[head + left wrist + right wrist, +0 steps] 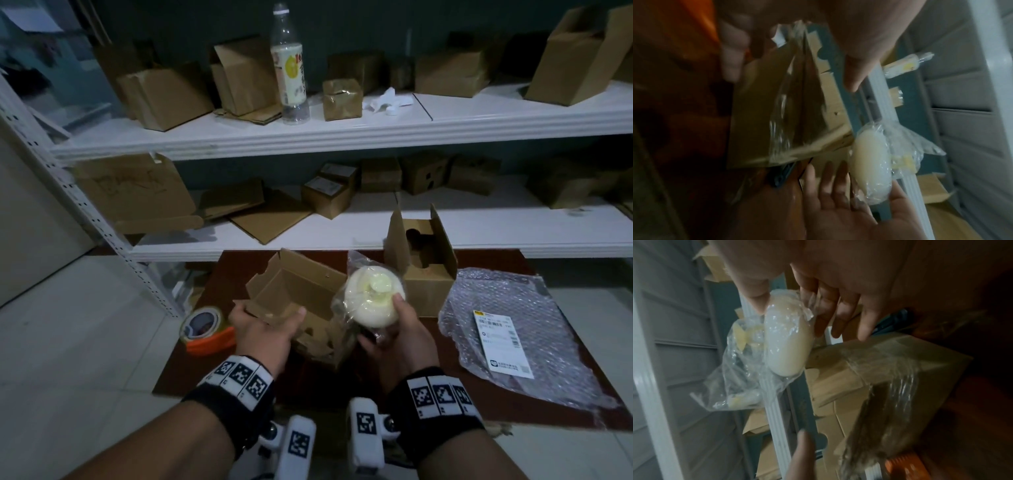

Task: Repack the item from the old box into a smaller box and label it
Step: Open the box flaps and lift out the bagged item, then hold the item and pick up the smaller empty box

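Note:
My right hand (387,322) holds a round white item (371,298) sealed in a clear plastic bag, thumb on its rim and fingers underneath. The right wrist view shows that item (787,340) pinched between thumb and fingers (828,316). It hangs just right of an open, taped cardboard box (298,294). My left hand (270,313) grips this box by its near side, thumb over the edge; in the left wrist view the box (764,113) sits between thumb and fingers. A second open box (424,263) with a cut-out insert stands upright behind the item.
A brown mat (376,394) on the tiled floor carries the boxes. A bubble-wrap sheet (486,301) with a printed label (503,346) lies at right. A tape roll in an orange dispenser (205,329) sits at left. White shelves (342,132) with several cartons and a bottle (289,65) stand behind.

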`<state>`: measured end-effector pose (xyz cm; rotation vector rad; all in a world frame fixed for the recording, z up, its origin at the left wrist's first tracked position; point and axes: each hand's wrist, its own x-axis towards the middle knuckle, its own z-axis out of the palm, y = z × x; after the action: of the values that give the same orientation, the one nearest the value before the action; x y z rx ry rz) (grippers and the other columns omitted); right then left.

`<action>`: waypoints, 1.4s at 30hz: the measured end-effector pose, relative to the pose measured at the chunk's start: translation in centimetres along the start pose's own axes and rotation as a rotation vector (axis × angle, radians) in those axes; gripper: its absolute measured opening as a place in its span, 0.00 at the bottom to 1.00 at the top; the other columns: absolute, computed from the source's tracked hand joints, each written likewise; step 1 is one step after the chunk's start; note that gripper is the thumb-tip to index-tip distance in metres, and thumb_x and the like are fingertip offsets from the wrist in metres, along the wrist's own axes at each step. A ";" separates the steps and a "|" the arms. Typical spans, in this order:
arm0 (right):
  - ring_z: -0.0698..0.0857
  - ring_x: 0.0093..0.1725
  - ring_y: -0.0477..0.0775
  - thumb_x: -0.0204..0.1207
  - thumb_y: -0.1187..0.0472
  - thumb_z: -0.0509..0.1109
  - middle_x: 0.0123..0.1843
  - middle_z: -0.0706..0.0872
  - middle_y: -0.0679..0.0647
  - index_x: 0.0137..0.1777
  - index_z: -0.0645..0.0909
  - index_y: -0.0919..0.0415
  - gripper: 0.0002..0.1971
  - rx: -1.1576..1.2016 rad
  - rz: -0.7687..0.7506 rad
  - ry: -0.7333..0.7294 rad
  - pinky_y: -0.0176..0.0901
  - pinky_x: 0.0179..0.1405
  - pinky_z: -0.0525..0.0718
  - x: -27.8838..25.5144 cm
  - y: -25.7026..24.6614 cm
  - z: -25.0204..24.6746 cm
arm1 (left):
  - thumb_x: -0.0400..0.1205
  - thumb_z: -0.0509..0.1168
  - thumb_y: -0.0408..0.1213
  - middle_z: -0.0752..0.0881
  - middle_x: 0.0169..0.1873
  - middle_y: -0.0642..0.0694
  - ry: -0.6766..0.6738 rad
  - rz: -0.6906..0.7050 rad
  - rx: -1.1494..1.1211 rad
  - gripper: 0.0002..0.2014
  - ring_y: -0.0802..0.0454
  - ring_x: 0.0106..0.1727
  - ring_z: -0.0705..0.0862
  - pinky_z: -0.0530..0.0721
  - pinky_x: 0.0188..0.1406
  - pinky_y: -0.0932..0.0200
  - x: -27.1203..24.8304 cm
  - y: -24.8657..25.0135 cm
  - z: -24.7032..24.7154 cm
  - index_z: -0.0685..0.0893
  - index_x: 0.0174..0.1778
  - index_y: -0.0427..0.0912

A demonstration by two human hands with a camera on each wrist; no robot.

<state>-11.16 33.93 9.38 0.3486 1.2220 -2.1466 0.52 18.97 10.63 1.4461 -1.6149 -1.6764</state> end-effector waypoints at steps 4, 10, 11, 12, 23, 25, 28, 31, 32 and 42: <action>0.88 0.61 0.66 0.79 0.46 0.71 0.61 0.91 0.61 0.64 0.83 0.55 0.19 0.093 0.119 -0.012 0.70 0.66 0.83 0.6 0.8 0.4 | 0.73 0.75 0.22 0.76 0.53 0.49 0.064 0.012 -0.003 0.55 0.42 0.51 0.81 0.88 0.59 0.35 3.1 -0.1 1.2 0.48 0.81 0.69; 0.90 0.58 0.66 0.81 0.51 0.70 0.50 0.94 0.61 0.58 0.84 0.57 0.11 0.222 0.073 -0.063 0.67 0.65 0.85 2.6 0.6 0.2 | 0.79 0.69 0.25 0.84 0.65 0.36 0.199 0.128 0.203 0.28 0.35 0.65 0.84 0.82 0.64 0.49 9.6 2.7 0.8 0.75 0.77 0.39; 0.90 0.57 0.65 0.81 0.52 0.70 0.48 0.94 0.60 0.57 0.83 0.57 0.11 0.233 0.063 -0.074 0.66 0.64 0.85 2.8 0.5 0.2 | 0.81 0.68 0.27 0.84 0.66 0.37 0.221 0.105 0.175 0.24 0.36 0.68 0.83 0.81 0.66 0.50 10.4 3.5 0.7 0.77 0.75 0.37; 0.90 0.56 0.65 0.81 0.52 0.70 0.48 0.95 0.60 0.57 0.83 0.57 0.11 0.237 0.047 -0.074 0.65 0.63 0.86 3.2 0.6 0.1 | 0.83 0.67 0.31 0.85 0.66 0.39 0.227 0.088 0.145 0.21 0.38 0.71 0.81 0.78 0.69 0.51 10.9 4.6 0.6 0.79 0.73 0.37; 0.93 0.52 0.64 0.81 0.59 0.70 0.56 0.93 0.64 0.64 0.82 0.61 0.13 0.237 0.013 -0.077 0.60 0.54 0.89 6.5 0.4 -0.2 | 0.87 0.65 0.45 0.86 0.64 0.40 0.124 -0.072 0.120 0.20 0.40 0.62 0.86 0.86 0.49 0.56 16.0 8.6 2.1 0.78 0.73 0.40; 0.93 0.52 0.65 0.82 0.59 0.69 0.54 0.93 0.64 0.62 0.82 0.61 0.11 0.231 0.011 -0.086 0.62 0.56 0.88 6.7 0.4 0.0 | 0.82 0.73 0.35 0.84 0.66 0.40 0.155 -0.038 -0.114 0.25 0.43 0.50 0.87 0.89 0.29 0.60 16.3 8.6 3.0 0.76 0.74 0.39; 0.93 0.54 0.66 0.83 0.58 0.69 0.56 0.92 0.65 0.62 0.82 0.61 0.11 0.204 0.010 -0.091 0.66 0.63 0.85 6.8 0.3 0.1 | 0.76 0.77 0.33 0.81 0.67 0.44 0.104 -0.068 -0.247 0.29 0.40 0.50 0.86 0.92 0.33 0.49 17.7 7.8 3.2 0.76 0.72 0.51; 0.92 0.56 0.66 0.82 0.58 0.69 0.57 0.92 0.65 0.64 0.81 0.62 0.14 0.177 0.006 -0.106 0.68 0.69 0.82 6.7 0.5 -0.1 | 0.75 0.77 0.34 0.77 0.75 0.40 0.046 -0.002 -0.213 0.37 0.34 0.60 0.85 0.91 0.45 0.32 17.6 7.5 3.1 0.71 0.77 0.61; 0.92 0.56 0.67 0.82 0.58 0.69 0.58 0.92 0.66 0.65 0.81 0.62 0.15 0.174 0.006 -0.111 0.68 0.69 0.82 6.7 0.5 -0.2 | 0.77 0.76 0.33 0.74 0.79 0.41 0.035 0.012 -0.189 0.39 0.34 0.62 0.84 0.91 0.48 0.30 17.4 7.5 2.9 0.67 0.81 0.64; 0.90 0.60 0.69 0.70 0.52 0.75 0.63 0.89 0.69 0.71 0.79 0.63 0.29 0.195 -0.033 -0.095 0.60 0.56 0.89 5.0 -1.0 -2.0 | 0.78 0.76 0.38 0.76 0.78 0.50 -0.050 0.077 -0.201 0.38 0.40 0.72 0.80 0.80 0.66 0.28 11.9 6.0 2.5 0.68 0.80 0.70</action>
<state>-15.79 33.99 6.42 0.3067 0.9752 -2.2893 -8.29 8.74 10.87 1.2385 -1.4606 -1.7857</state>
